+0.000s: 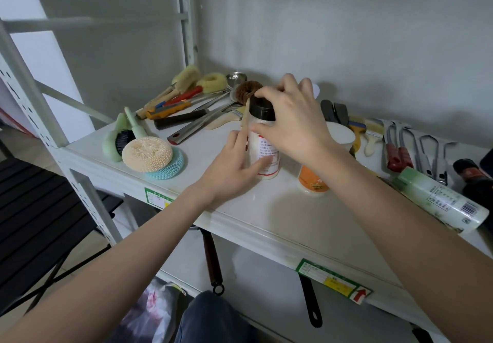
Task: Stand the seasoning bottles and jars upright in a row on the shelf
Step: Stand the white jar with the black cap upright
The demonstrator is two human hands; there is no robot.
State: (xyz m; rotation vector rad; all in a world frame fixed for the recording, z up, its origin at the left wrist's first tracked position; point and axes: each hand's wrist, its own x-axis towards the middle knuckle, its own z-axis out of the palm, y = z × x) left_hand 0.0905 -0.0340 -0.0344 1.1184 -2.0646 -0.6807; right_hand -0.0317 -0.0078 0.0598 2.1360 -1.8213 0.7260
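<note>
While both hands steady the black-capped bottle [262, 140] upright on the shelf [266, 209], right hand [296, 121] clasping its cap and left hand [234, 164] cupping its base, the green bottle [437, 198] lies sideways rightward, nearer the right hand.

We see a white metal shelf [266, 209]. Near its left edge lie a cream mesh scouring pad [147, 153] on a blue one [170, 169]; brushes and utensils crowd the back; a green-capped plastic bottle [440, 200] lies toppled at the right.
</note>
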